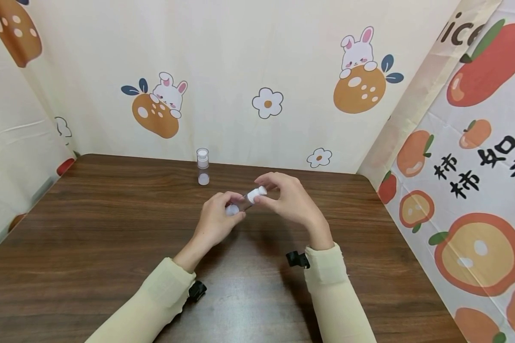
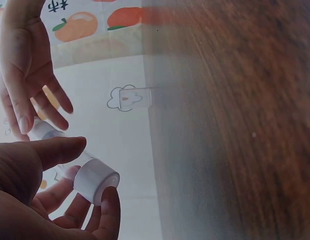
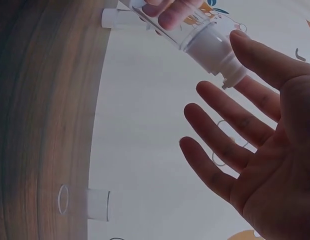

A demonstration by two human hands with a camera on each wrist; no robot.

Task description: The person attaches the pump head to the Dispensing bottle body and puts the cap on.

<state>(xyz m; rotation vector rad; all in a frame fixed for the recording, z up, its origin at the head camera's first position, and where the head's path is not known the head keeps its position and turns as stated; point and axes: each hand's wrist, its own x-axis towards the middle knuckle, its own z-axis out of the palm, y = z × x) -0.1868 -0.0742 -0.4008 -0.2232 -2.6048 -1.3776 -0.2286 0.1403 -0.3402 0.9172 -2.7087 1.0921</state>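
Observation:
My left hand (image 1: 216,216) grips a small clear pump bottle (image 3: 182,30) by its lower part, thumb on one side and fingers on the other. The bottle leans, its white base (image 2: 96,181) toward my left palm and its white pump head (image 3: 217,52) toward my right hand (image 1: 289,197). Beside the pump head, the right thumb is at or very near the white collar; the other fingers are spread and fairly straight. A transparent cap (image 3: 98,204) stands on the table in the right wrist view. The head view does not show it clearly.
A second clear bottle (image 1: 203,166) with a white pump stands upright near the table's back edge, left of my hands. The dark wooden table (image 1: 111,228) meets a printed curtain (image 1: 223,71) behind and a fruit-print cloth (image 1: 468,200) at the right.

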